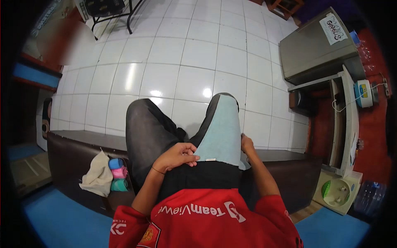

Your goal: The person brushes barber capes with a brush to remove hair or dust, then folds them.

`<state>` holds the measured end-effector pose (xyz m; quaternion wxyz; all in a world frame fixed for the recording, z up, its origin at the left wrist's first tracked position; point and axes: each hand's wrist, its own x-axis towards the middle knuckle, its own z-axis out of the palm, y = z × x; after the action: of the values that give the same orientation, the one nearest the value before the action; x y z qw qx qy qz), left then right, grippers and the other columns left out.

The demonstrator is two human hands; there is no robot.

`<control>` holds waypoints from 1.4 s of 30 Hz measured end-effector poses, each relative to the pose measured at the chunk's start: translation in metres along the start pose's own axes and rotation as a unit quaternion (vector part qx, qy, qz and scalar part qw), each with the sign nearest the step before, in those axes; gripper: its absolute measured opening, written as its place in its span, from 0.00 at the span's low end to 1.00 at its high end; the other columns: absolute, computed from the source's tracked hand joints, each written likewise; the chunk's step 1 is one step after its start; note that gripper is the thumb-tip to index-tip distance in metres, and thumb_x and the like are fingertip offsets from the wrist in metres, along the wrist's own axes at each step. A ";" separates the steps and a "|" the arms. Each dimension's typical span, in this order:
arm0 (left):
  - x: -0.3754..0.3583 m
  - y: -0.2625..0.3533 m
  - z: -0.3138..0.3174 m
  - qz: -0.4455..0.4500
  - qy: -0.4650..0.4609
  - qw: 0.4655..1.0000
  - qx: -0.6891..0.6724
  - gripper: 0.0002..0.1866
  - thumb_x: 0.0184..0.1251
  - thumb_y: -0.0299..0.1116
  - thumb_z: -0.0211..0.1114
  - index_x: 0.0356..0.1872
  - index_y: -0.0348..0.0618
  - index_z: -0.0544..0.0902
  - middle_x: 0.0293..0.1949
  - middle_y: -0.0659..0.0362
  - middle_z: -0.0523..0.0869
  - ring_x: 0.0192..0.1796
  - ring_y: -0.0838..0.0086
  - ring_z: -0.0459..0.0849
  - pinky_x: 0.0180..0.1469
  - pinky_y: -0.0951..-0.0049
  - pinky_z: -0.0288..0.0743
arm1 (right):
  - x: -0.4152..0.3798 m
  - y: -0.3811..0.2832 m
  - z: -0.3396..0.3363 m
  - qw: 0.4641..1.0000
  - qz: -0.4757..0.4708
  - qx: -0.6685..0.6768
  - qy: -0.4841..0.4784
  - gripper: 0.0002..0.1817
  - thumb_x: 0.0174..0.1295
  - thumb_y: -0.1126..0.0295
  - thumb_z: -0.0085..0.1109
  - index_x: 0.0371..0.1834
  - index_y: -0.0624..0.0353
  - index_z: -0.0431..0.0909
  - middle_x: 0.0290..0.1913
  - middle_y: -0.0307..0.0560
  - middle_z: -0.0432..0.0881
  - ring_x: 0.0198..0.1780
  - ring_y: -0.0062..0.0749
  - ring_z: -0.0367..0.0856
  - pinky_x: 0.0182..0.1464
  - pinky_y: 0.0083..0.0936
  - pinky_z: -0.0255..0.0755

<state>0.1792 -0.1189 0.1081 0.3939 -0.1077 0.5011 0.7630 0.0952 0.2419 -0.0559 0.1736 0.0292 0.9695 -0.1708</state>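
From the left, we see a blue mat (66,215) on the near side, then a dark brown bench (89,142) running across to the right, with the wearer seated on it. Far left, a dark chair (106,7) with black metal legs stands on white floor tiles (163,53). On the bench, left of the wearer, we have a crumpled beige cloth (98,177), with three small rolls just right of it: blue roll (116,163) farthest, pink roll (119,172) in between, teal roll (119,184) nearest. Next, the dark trousers (147,120), then the left hand (175,156), thumb and forefinger pinching the near left corner of a light blue cloth (223,128). That cloth lies lengthwise over the right thigh, reaching out to the knee, with a small white tag (210,159) at its near edge. Nearest us is the red shirt (202,229). Just beside the cloth's right edge is the right hand (247,144), fingers partly hidden; we can't tell whether they pinch anything. Far right, a grey fridge (308,49) bears a white paper sign (334,29); nearer, a basin (346,203) holds a green item (326,188), beside a pale shelf unit (351,124).
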 end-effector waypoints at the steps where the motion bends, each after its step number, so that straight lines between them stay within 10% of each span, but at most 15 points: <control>1: -0.002 -0.001 0.000 0.006 0.006 1.000 -0.002 0.11 0.65 0.25 0.69 0.45 0.32 0.79 0.29 0.59 0.84 0.32 0.79 0.85 0.37 0.83 0.80 | 0.015 0.007 0.011 0.988 0.117 0.023 -0.095 0.19 0.70 0.57 0.56 0.47 0.65 0.78 0.30 0.59 0.82 0.32 0.52 0.82 0.37 0.40 0.79; 3: -0.004 -0.002 0.000 0.019 0.019 1.000 -0.001 0.11 0.66 0.25 0.68 0.45 0.33 0.78 0.29 0.59 0.84 0.32 0.79 0.85 0.37 0.83 0.80 | 0.033 0.010 0.007 0.956 0.221 0.047 -0.186 0.20 0.68 0.55 0.59 0.40 0.67 0.79 0.26 0.55 0.80 0.27 0.47 0.80 0.34 0.38 0.79; 6: -0.003 0.001 0.003 0.016 0.019 0.999 -0.028 0.13 0.68 0.30 0.68 0.46 0.34 0.78 0.30 0.59 0.85 0.31 0.80 0.84 0.35 0.83 0.78 | 0.038 -0.002 -0.021 0.847 0.292 0.440 -0.060 0.17 0.58 0.57 0.70 0.31 0.58 0.77 0.24 0.36 0.71 0.23 0.29 0.73 0.30 0.29 0.80; 9: 0.005 0.024 0.012 -0.020 0.116 0.989 0.093 0.18 0.67 0.37 0.69 0.47 0.33 0.78 0.31 0.58 0.85 0.32 0.80 0.84 0.36 0.82 0.78 | 0.049 -0.009 -0.041 0.771 0.299 0.545 -0.138 0.21 0.59 0.57 0.69 0.49 0.56 0.74 0.37 0.43 0.75 0.34 0.35 0.76 0.37 0.37 0.81; 16: 0.159 0.037 0.014 0.218 0.295 0.892 0.264 0.32 0.62 0.48 0.71 0.55 0.27 0.76 0.33 0.51 0.87 0.32 0.67 0.86 0.39 0.69 0.80 | 0.052 0.017 0.045 0.656 0.264 0.665 -0.241 0.21 0.68 0.55 0.56 0.57 0.58 0.76 0.52 0.49 0.83 0.52 0.42 0.81 0.54 0.44 0.79; 21: 0.222 0.034 0.009 0.238 0.352 0.837 0.346 0.23 0.58 0.42 0.72 0.44 0.31 0.83 0.28 0.50 0.86 0.31 0.62 0.86 0.38 0.68 0.79 | 0.036 0.024 0.059 0.671 0.292 0.655 -0.188 0.23 0.66 0.54 0.59 0.57 0.60 0.77 0.50 0.49 0.84 0.50 0.42 0.82 0.53 0.42 0.79; 26: 0.206 0.068 -0.003 0.246 0.307 0.856 0.335 0.14 0.61 0.39 0.69 0.38 0.36 0.83 0.29 0.53 0.86 0.31 0.66 0.85 0.38 0.69 0.78 | 0.013 -0.020 -0.073 0.635 0.250 0.729 0.060 0.11 0.60 0.61 0.67 0.32 0.51 0.74 0.22 0.37 0.72 0.19 0.26 0.71 0.20 0.21 0.66; 34: 0.185 0.195 0.005 0.474 0.372 0.755 0.261 0.10 0.69 0.32 0.62 0.43 0.34 0.79 0.33 0.57 0.82 0.29 0.75 0.82 0.33 0.74 0.76 | -0.070 -0.159 -0.203 0.642 0.047 0.698 0.315 0.13 0.60 0.74 0.68 0.44 0.59 0.73 0.36 0.37 0.75 0.29 0.20 0.72 0.25 0.20 0.66; 35: 0.168 0.220 0.024 0.488 0.352 0.769 0.217 0.08 0.71 0.29 0.59 0.43 0.34 0.78 0.34 0.58 0.82 0.28 0.80 0.81 0.30 0.78 0.75 | -0.086 -0.172 -0.198 0.649 0.024 0.702 0.292 0.16 0.60 0.75 0.68 0.48 0.62 0.72 0.40 0.40 0.75 0.31 0.21 0.74 0.25 0.22 0.68; 36: 0.160 0.240 0.035 0.511 0.363 0.746 0.225 0.09 0.68 0.30 0.62 0.42 0.35 0.80 0.36 0.49 0.82 0.38 0.60 0.83 0.41 0.64 0.77 | -0.108 -0.201 -0.200 0.638 0.040 0.719 0.272 0.15 0.61 0.76 0.66 0.47 0.61 0.72 0.38 0.40 0.76 0.29 0.23 0.74 0.25 0.24 0.69; 42: 0.147 0.228 0.109 0.607 0.156 0.731 0.268 0.09 0.67 0.25 0.64 0.46 0.35 0.80 0.37 0.54 0.83 0.34 0.73 0.82 0.38 0.74 0.76 | -0.189 -0.263 -0.167 0.681 -0.090 0.726 -0.034 0.11 0.62 0.79 0.62 0.46 0.67 0.72 0.37 0.49 0.82 0.32 0.28 0.83 0.36 0.24 0.78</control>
<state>-0.0556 0.0035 0.2324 -0.2246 0.2120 0.6981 0.6460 0.1870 0.0521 0.2413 0.1145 0.0533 0.5324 -0.8370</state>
